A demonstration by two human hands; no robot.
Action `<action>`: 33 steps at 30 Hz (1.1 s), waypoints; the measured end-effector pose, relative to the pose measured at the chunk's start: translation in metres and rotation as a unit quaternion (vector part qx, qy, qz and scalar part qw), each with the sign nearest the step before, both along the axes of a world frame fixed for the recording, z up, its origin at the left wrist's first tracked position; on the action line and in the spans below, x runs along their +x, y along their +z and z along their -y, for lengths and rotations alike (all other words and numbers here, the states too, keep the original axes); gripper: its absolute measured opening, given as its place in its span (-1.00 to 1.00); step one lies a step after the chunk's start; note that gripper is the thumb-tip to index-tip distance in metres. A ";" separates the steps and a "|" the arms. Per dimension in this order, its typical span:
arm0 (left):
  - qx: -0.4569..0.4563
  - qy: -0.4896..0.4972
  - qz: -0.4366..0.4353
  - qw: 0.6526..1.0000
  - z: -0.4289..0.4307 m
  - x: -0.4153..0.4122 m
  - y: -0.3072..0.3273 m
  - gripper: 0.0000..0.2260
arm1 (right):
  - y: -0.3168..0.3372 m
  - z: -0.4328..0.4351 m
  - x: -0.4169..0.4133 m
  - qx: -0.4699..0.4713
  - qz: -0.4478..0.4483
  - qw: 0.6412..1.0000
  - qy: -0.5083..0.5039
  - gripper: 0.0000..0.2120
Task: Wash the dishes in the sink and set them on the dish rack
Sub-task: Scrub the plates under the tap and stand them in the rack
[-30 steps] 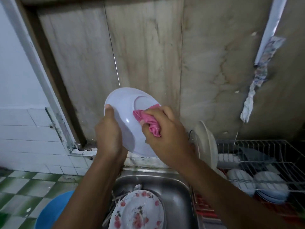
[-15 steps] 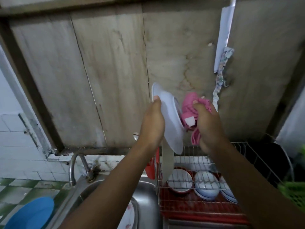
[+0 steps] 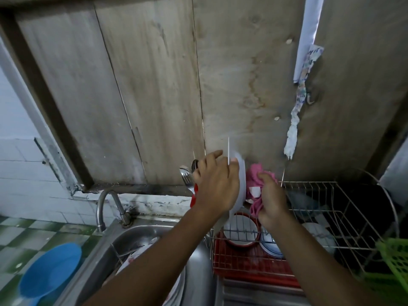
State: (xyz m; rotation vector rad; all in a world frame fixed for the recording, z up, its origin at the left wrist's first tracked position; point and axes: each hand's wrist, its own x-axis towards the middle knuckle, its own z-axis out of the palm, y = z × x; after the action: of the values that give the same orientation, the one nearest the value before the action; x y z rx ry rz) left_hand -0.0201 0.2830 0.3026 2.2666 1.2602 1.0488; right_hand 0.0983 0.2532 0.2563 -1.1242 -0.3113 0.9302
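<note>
Above the nine-o'clock end of the rack (image 3: 313, 183), left hand (image 3: 217, 186) grips a plate (image 3: 242, 177) on edge, right hand (image 3: 272, 202) clutches a cloth (image 3: 254, 174); next, probably, lowering the plate into a slot.

Left grip (image 3: 217, 186) and right grip (image 3: 272, 202) extend forward close together, both curled.

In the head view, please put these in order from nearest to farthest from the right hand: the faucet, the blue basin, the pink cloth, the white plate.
1. The pink cloth, gripped in the right hand itself.
2. The white plate, just to its left, held by the left hand.
3. The faucet, much farther to the left.
4. The blue basin, low at the far left.
</note>
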 end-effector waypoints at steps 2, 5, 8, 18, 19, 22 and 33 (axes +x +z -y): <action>0.038 0.020 -0.027 0.999 0.000 0.001 -0.012 -0.52 | -0.007 -0.002 0.000 -0.010 -0.004 1.000 0.007 -0.70; 0.069 0.031 -0.059 0.995 0.004 0.000 -0.024 -0.34 | -0.012 -0.004 0.001 -0.021 -0.018 0.999 0.020 -0.80; 0.092 0.027 -0.067 0.993 0.008 -0.002 -0.031 -0.33 | -0.018 -0.007 0.001 -0.016 -0.028 0.999 0.011 -0.84; 0.113 0.014 -0.055 0.992 -0.002 0.003 -0.018 -0.58 | -0.006 -0.012 0.008 -0.007 -0.037 0.999 0.012 -0.80; 0.118 0.011 -0.056 0.991 -0.001 0.004 -0.018 -0.53 | -0.009 -0.012 0.009 -0.009 -0.040 0.999 0.015 -0.80; 0.130 0.004 -0.056 0.990 0.004 0.005 -0.018 -0.45 | -0.011 -0.012 0.010 -0.011 -0.046 0.999 0.012 -0.77; 0.170 -0.017 -0.108 0.979 0.002 -0.001 -0.031 -0.54 | -0.030 -0.013 0.012 -0.037 -0.065 0.997 0.008 -0.61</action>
State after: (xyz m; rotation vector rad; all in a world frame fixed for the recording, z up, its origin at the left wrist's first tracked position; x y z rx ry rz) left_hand -0.0211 0.2809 0.2717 2.7131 1.1912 1.1025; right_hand 0.1100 0.2660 0.2265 -1.1246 -0.1809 1.0305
